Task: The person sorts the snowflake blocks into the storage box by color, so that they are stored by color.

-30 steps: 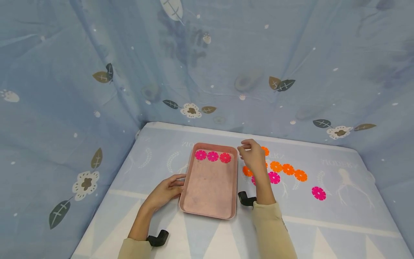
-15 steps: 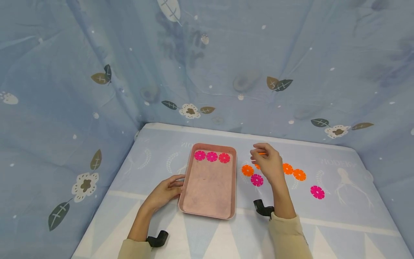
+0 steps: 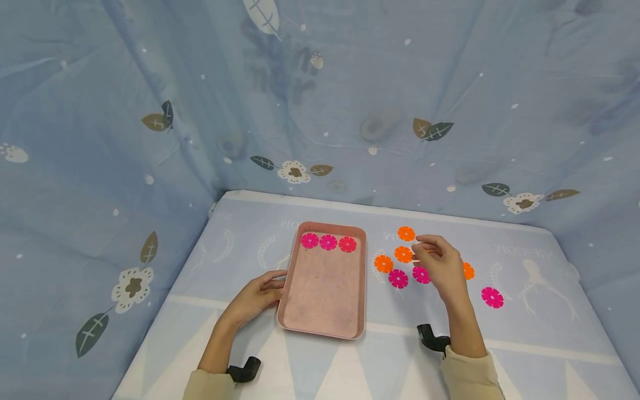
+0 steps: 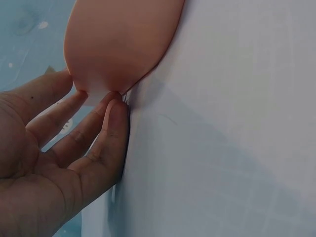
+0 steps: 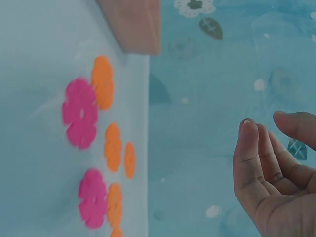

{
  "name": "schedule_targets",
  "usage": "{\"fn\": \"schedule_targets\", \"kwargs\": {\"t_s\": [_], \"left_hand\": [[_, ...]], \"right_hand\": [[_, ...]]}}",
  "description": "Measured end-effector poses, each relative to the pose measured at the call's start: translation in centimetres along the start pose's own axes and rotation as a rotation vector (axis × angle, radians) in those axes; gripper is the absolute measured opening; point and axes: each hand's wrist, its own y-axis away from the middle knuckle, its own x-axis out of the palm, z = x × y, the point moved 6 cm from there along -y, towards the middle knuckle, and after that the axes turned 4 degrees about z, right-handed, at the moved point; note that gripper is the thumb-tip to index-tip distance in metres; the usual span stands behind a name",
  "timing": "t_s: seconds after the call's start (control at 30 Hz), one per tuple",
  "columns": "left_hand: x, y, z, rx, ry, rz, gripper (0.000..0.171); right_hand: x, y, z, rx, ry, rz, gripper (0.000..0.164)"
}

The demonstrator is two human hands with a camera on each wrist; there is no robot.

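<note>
Head view. Pink tray [image 3: 320,294] on the table [image 3: 530,339], left of its middle; long axis running from the table's near edge toward the far one. Three discs [image 3: 328,242] inside, side by side along the tray's far edge. Loose orange discs [image 3: 406,234] and loose pink discs [image 3: 398,279] lie right of the tray; one pink sits apart, toward the table's right edge. Right hand [image 3: 442,269] is over this group, hiding part of it; whether it touches any cannot be told here. Key relation, by my reading: loose discs under and just left of the right hand, the nearer of the two. All flat and round: no long axis, no pointing end. Left hand [image 3: 255,297] at the tray's left long edge.

Left wrist view. Fingers loosely bent, spread, tips resting against the tray's outside; no wrap round it.

Right wrist view. Fingers bent, thumb apart from them, a gap between, nothing held. Hand appears clear of the discs. A tray corner shows at top.
</note>
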Motion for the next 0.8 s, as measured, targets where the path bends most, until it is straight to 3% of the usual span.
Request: {"fn": "schedule_targets", "kwargs": {"t_s": [0.23,0.8], "left_hand": [[0.0,-0.1,0.1,0.000,-0.007,-0.002,0.050],[0.0,-0.1,0.1,0.020,0.001,0.012,0.050]], "right_hand": [[-1.8,0.5,-2.7,0.072,0.075,-0.041,0.045],[-3.3,0.1,-6.7,0.155,0.085,-0.087,0.043]]}}
